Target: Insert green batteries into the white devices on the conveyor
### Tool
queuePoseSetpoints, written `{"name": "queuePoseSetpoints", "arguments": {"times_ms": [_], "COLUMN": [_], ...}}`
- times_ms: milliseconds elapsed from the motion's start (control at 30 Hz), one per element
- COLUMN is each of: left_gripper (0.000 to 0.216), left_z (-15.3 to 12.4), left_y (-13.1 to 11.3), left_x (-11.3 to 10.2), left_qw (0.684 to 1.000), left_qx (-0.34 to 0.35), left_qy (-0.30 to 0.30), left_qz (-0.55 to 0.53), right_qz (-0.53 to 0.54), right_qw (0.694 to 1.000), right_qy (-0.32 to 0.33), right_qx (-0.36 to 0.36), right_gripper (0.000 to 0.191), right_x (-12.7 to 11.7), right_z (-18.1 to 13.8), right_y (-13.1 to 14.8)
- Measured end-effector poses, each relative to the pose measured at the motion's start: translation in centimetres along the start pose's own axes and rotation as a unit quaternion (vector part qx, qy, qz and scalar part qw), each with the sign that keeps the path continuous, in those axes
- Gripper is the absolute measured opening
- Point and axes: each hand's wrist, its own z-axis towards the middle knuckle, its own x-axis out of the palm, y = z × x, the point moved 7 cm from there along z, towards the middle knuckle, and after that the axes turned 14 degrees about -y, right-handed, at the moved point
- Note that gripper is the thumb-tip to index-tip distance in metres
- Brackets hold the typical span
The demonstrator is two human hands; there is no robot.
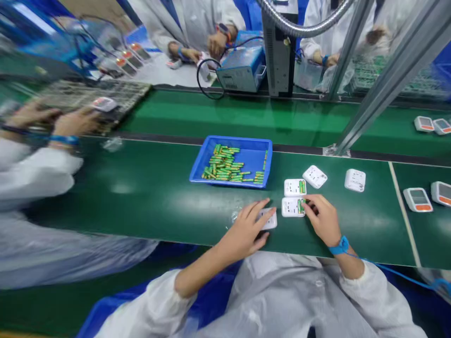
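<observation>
My left hand [246, 226] reaches over a small white device [270, 219] on the green bench, fingers across its top and thumb at its near edge; part of it is hidden. My right hand [322, 219] pinches at a green battery [300, 206] at the right end of another white device [291, 207], which lies back up. Just behind it, a white device [292, 188] has green batteries in its compartment. Farther back lies a tilted white device [314, 176], with another white device [355, 180] to its right.
A blue tray [230, 184] holds many loose green batteries [223, 164]. Clear plastic [235, 215] lies by my left hand. A metal post [384, 80] rises behind the bench. Devices with screens [418, 200] lie at right. A co-worker's hands [75, 123] are at left; others sit opposite.
</observation>
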Motion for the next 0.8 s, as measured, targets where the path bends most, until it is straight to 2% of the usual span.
{"name": "queuePoseSetpoints", "arguments": {"times_ms": [133, 233, 367, 500, 667, 800], "left_gripper": [0.055, 0.044, 0.039, 0.041, 0.038, 0.045], "left_z": [2.0, 3.0, 3.4, 3.3, 3.9, 7.4], "left_y": [-2.9, -3.5, -3.3, -3.2, -2.5, -0.4], "left_x": [2.4, 3.8, 4.3, 3.9, 3.0, 3.5], "left_qw": [1.000, 0.999, 0.998, 0.999, 0.998, 0.993], "left_qx": [0.012, -0.011, -0.021, -0.018, -0.029, -0.044], "left_qy": [-0.026, -0.048, -0.052, -0.043, -0.053, -0.056], "left_qz": [-0.001, 0.012, 0.026, 0.010, -0.035, -0.089], "right_qz": [0.002, -0.018, -0.100, -0.122, -0.068, -0.104], "right_qw": [1.000, 0.998, 0.988, 0.982, 0.990, 0.990], "right_qy": [0.021, 0.032, 0.074, 0.100, 0.086, 0.078], "right_qx": [-0.023, -0.056, -0.096, -0.101, -0.085, -0.059], "right_gripper": [0.018, 0.026, 0.044, 0.052, 0.052, 0.070], "right_x": [-0.1, -0.3, 0.1, 0.3, -0.2, 0.7], "right_z": [0.1, -0.6, -2.7, -4.1, -2.7, -1.2], "right_y": [0.3, 0.5, 0.7, 0.5, -0.1, -0.5]}}
